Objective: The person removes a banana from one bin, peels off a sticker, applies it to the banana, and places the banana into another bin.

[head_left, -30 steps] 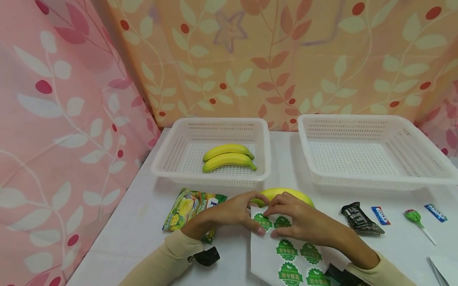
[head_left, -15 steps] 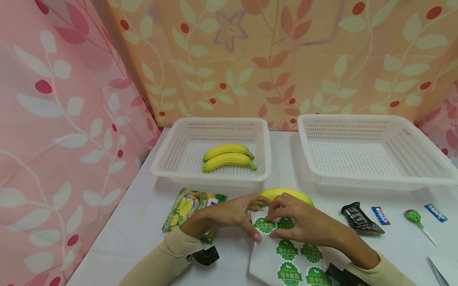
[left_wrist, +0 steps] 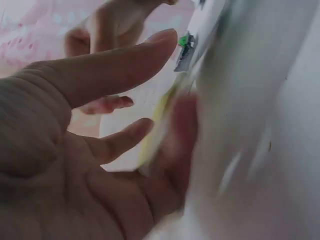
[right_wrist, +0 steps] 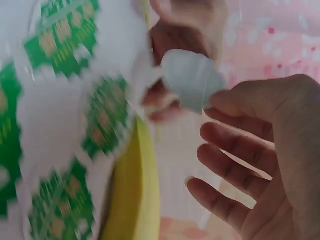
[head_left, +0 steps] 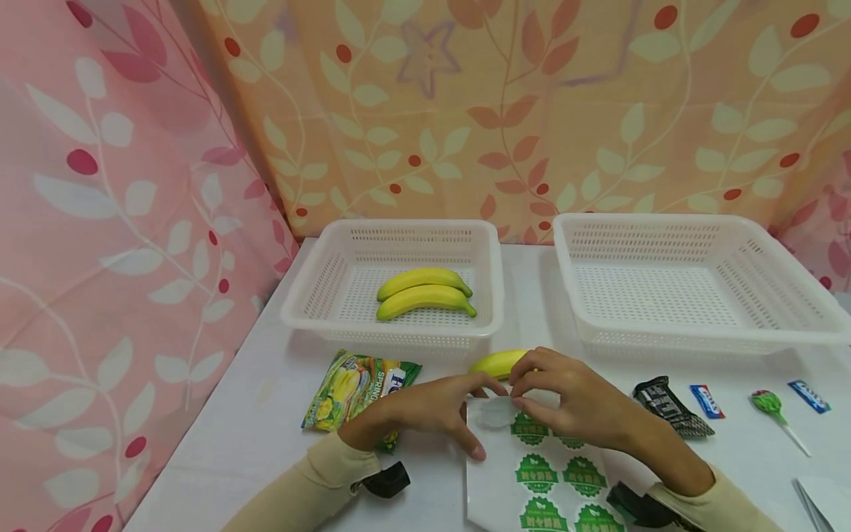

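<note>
Sticker (right_wrist: 190, 77) pinched in right fingers (right_wrist: 245, 102); left fingers (left_wrist: 125, 70) apart by green-labelled sheet (head_left: 495, 476); bag (head_left: 349, 384) reads "SPRING".

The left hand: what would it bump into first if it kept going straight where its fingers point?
Most likely the right hand, just ahead of the left hand, or the pale sticker it pinches; depth between them is unclear.

I'm remotely viewing green stickers (head_left: 536, 473) on a white sheet (head_left: 490, 484), 3 yellow bananas (head_left: 425, 298), 2 white baskets (head_left: 392, 332), and leaf-patterned pink cloth (head_left: 159, 295) and orange cloth (head_left: 479, 44).
</note>
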`<control>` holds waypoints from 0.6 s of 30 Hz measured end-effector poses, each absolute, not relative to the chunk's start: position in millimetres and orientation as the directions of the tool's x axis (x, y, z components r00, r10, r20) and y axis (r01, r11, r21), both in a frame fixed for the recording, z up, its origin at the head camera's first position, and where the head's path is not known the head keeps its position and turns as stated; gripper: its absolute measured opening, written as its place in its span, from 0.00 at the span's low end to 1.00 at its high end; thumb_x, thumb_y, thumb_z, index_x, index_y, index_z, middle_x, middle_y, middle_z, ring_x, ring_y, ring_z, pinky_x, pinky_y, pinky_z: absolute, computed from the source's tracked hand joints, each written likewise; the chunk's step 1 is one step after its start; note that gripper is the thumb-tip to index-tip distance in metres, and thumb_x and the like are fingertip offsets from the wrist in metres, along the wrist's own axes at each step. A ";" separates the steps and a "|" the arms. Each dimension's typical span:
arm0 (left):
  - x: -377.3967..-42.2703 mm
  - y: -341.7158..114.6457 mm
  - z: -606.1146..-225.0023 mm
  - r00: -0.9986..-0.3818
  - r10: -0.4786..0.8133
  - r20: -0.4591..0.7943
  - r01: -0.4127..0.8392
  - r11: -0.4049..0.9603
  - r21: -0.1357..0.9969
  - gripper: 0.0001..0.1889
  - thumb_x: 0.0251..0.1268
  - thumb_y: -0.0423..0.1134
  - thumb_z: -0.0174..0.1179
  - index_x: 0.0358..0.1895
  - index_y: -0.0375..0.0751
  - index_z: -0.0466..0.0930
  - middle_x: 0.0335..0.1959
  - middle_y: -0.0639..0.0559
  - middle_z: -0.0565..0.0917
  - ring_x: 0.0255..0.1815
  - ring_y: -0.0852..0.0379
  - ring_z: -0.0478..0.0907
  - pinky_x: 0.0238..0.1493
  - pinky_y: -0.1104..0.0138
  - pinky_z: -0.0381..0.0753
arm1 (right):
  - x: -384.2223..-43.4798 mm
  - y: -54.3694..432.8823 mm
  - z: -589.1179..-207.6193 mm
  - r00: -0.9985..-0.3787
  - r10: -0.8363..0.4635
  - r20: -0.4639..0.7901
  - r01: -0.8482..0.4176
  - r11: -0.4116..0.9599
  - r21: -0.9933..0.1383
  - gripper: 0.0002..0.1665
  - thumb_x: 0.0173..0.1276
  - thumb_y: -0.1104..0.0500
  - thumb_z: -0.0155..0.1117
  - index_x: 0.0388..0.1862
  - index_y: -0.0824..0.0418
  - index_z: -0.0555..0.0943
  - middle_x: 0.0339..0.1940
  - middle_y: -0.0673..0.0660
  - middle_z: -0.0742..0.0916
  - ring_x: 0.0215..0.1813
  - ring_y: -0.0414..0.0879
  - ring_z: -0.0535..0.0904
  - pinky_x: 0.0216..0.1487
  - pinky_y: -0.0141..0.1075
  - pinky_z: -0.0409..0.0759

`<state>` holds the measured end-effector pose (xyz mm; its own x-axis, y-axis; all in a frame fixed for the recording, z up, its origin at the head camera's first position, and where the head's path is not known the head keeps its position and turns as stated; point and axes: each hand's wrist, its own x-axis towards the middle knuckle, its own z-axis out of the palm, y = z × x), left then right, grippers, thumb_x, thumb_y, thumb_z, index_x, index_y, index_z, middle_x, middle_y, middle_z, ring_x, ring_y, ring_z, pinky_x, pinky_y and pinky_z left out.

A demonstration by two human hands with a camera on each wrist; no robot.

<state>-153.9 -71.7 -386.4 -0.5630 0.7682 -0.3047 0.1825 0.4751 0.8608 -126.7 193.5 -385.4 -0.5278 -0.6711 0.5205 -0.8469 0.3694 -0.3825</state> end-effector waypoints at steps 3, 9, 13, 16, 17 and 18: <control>-147.5 -69.7 -383.1 -0.622 0.731 -0.281 0.303 0.556 0.774 0.32 0.59 0.47 0.80 0.66 0.46 0.79 0.61 0.53 0.81 0.51 0.63 0.78 0.54 0.69 0.77 | -131.4 200.7 -383.0 -0.520 -0.654 0.549 -0.853 0.436 -0.288 0.11 0.59 0.66 0.79 0.37 0.51 0.89 0.46 0.44 0.85 0.50 0.38 0.82 0.56 0.21 0.77; -136.8 -64.9 -375.7 -0.728 0.641 -0.245 0.314 0.629 0.711 0.28 0.75 0.68 0.56 0.49 0.49 0.91 0.41 0.59 0.81 0.37 0.62 0.76 0.38 0.68 0.75 | -134.2 207.6 -381.2 -0.521 -0.636 0.569 -0.840 0.500 -0.211 0.10 0.57 0.64 0.81 0.35 0.53 0.90 0.45 0.44 0.85 0.46 0.36 0.81 0.50 0.23 0.82; -138.4 -62.9 -375.7 -0.775 0.598 -0.204 0.219 0.557 0.801 0.32 0.81 0.70 0.45 0.38 0.53 0.93 0.38 0.63 0.86 0.40 0.62 0.79 0.43 0.65 0.75 | -132.6 206.6 -379.0 -0.517 -0.629 0.581 -0.846 0.478 -0.235 0.04 0.70 0.56 0.76 0.35 0.54 0.90 0.44 0.43 0.85 0.44 0.35 0.81 0.48 0.22 0.82; -141.8 -61.9 -377.1 -0.788 0.588 -0.181 0.132 0.448 0.884 0.30 0.83 0.64 0.48 0.37 0.48 0.93 0.40 0.61 0.90 0.43 0.60 0.83 0.51 0.59 0.79 | -130.8 204.0 -377.0 -0.509 -0.631 0.585 -0.851 0.471 -0.232 0.22 0.81 0.42 0.61 0.34 0.53 0.91 0.43 0.42 0.85 0.43 0.34 0.81 0.47 0.22 0.82; -142.9 -61.7 -377.7 -0.789 0.590 -0.172 0.111 0.413 0.904 0.28 0.83 0.62 0.50 0.38 0.45 0.92 0.38 0.58 0.90 0.42 0.58 0.85 0.51 0.58 0.81 | -130.5 203.2 -376.4 -0.501 -0.634 0.589 -0.856 0.465 -0.227 0.26 0.83 0.39 0.56 0.34 0.53 0.91 0.43 0.43 0.85 0.42 0.34 0.81 0.46 0.22 0.82; -143.9 -61.5 -378.3 -0.790 0.591 -0.163 0.094 0.380 0.920 0.27 0.83 0.59 0.53 0.39 0.42 0.92 0.36 0.56 0.91 0.41 0.57 0.86 0.51 0.56 0.82 | -130.1 202.4 -375.7 -0.500 -0.638 0.585 -0.856 0.468 -0.221 0.30 0.84 0.37 0.52 0.33 0.52 0.91 0.43 0.42 0.85 0.43 0.34 0.81 0.46 0.22 0.82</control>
